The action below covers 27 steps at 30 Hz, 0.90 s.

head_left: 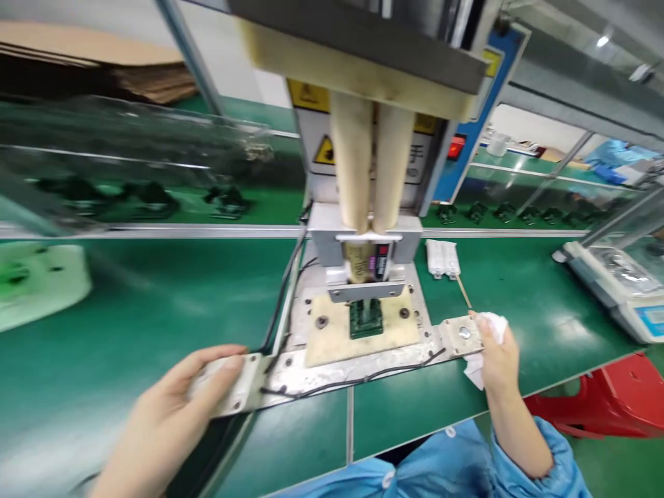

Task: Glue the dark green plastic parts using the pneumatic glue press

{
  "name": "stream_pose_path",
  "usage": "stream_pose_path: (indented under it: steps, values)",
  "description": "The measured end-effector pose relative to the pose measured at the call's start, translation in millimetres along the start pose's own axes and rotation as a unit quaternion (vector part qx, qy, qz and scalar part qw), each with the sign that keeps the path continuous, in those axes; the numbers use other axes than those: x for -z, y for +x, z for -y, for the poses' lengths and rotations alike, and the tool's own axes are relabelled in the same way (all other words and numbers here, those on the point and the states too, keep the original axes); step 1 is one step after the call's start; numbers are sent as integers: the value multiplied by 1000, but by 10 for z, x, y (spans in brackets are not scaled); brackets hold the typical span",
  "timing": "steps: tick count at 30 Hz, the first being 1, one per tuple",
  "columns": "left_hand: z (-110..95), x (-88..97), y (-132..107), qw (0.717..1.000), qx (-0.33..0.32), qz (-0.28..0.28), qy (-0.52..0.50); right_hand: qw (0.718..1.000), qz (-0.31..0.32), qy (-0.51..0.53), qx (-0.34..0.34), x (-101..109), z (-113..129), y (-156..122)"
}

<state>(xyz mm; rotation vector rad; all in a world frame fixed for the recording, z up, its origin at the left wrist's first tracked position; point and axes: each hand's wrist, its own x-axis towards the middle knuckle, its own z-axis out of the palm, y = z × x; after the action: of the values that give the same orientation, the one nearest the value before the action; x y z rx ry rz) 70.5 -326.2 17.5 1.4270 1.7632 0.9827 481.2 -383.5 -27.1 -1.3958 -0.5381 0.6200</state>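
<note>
My left hand (171,408) is wrapped around a metal switch box (250,382) at the press's front left corner; thumb and fingers lie along its two sides, hiding most of its top. My right hand (501,356) clutches a crumpled white wipe (492,325) against the right switch box (463,335), whose round silver button shows uncovered. Between them, a dark green plastic part (366,318) sits on the cream fixture plate (404,335) of the press. Just above it are a metal bracket and a two-barrel adhesive cartridge (366,261), under two thick cream columns (353,159).
A white twin tube (443,258) with a thin stick lies right of the press. A digital scale (617,290) stands farther right, above a red stool (617,398). Dark parts line the belt behind. Black cables (357,380) run along the press base. A pale green tray (46,283) lies left.
</note>
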Motion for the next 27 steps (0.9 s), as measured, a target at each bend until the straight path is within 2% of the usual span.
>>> stream_pose_path:
  steps: [3,7,15,21,27]
  values:
    - [-32,-10,-26,999,25,33,-7,1000,-14,-3,-2,62,-72,17]
    - [-16,-46,-31,996,46,49,-55,1000,-21,-13,-8,96,-121,26]
    - [-50,-24,-51,994,69,51,-65,995,-22,-92,25,24,-16,-4]
    - [-91,-29,-53,996,63,41,-44,999,-12,-40,7,-3,0,-22]
    - [-102,-49,-54,998,46,36,-13,999,-28,-45,-10,-10,38,-67]
